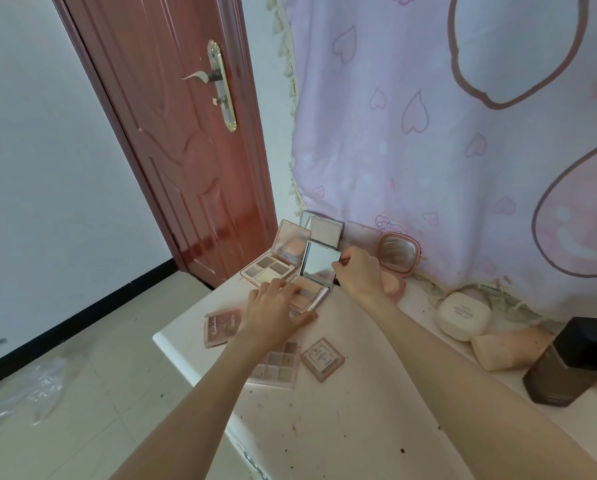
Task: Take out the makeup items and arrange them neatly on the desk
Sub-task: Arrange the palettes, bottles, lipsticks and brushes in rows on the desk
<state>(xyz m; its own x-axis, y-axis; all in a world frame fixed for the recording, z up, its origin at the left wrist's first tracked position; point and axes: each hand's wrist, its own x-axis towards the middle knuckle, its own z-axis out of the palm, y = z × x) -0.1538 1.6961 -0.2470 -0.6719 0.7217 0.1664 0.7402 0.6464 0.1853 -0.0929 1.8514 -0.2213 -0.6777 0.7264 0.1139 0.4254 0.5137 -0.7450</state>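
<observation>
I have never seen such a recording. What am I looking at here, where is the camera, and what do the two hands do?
There is one picture, from a camera worn on a person's head, looking down at a white desk. No machine is involved, only bare hands. The left hand rests on the base of an open mirrored compact. The right hand holds the edge of its upright mirror lid. Around it lie other makeup items: an open palette, closed palettes, a round pink mirror, a white case and a dark bottle.
</observation>
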